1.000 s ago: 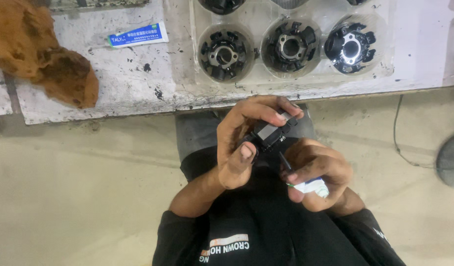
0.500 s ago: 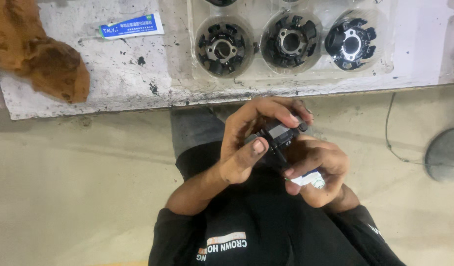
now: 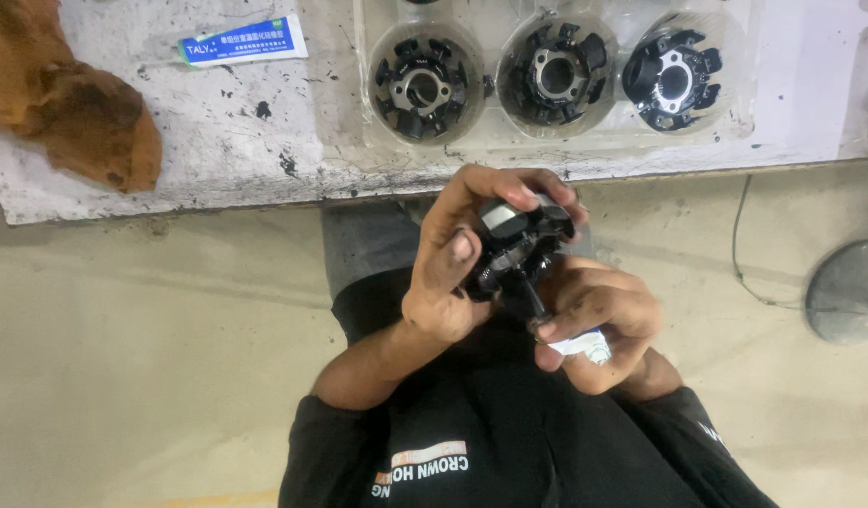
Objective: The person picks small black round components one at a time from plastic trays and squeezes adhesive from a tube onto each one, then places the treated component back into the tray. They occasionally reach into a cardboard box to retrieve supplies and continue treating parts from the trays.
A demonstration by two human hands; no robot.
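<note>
While gripped, ridged black rotor (image 3: 520, 246)

— Where is there room to pass?
— Left of the left hand (image 3: 457, 259), over bare floor (image 3: 142, 348), and right of the right hand (image 3: 598, 315), short of the grey disc (image 3: 848, 292).
— And ahead?
— The bench edge (image 3: 217, 188) blocks it: clear tray (image 3: 547, 141) of black round parts (image 3: 420, 89), brown rag (image 3: 71, 113), glue tube (image 3: 241, 42).

You wear a black short-sleeved shirt with light lettering and an orange bar on the chest, and grey trousers; your left hand (image 3: 453, 273) and right hand (image 3: 598, 325) are bare and grimy
</note>
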